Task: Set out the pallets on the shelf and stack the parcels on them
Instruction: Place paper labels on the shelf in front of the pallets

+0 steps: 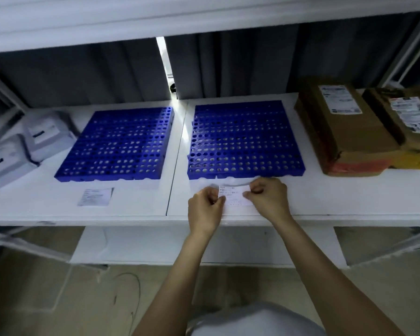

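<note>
Fingers of my left hand [205, 209] and right hand [267, 196] pinch a paper label [233, 195] just before the right pallet [245, 139]; parcels [344, 127] right of it need lifting on next, I judge.

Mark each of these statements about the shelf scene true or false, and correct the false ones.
1. Two blue pallets lie side by side on the shelf. True: the left pallet and the right pallet.
2. Brown parcels are stacked on the right pallet. False: the brown parcels sit on the shelf to its right; both pallets are bare.
3. Both hands hold one label. True: the left hand and right hand pinch the label.
4. Grey parcels lie right of the pallets. False: the grey parcels lie to their left.
</note>
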`<action>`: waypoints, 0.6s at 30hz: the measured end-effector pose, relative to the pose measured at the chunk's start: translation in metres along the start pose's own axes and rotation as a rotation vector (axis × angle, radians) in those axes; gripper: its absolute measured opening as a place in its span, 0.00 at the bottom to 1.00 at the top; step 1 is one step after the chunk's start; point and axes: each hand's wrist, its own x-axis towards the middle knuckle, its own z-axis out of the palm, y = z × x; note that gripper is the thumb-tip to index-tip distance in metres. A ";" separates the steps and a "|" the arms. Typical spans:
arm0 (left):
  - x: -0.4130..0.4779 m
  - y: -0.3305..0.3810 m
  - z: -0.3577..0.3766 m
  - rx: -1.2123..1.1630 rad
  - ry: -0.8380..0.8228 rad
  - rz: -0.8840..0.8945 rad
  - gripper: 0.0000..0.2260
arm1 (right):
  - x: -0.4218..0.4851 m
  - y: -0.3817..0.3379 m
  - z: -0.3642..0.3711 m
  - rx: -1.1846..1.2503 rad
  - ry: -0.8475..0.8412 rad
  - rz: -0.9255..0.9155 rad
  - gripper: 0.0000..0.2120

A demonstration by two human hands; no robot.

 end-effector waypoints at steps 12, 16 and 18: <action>-0.003 -0.006 0.021 0.243 0.079 0.133 0.05 | -0.005 0.020 0.007 -0.189 0.146 -0.053 0.08; -0.004 -0.007 0.026 0.225 0.124 0.148 0.09 | -0.005 0.021 0.008 -0.206 0.160 -0.064 0.06; -0.007 -0.009 0.029 0.210 0.148 0.162 0.14 | -0.005 0.023 0.007 -0.204 0.167 -0.073 0.06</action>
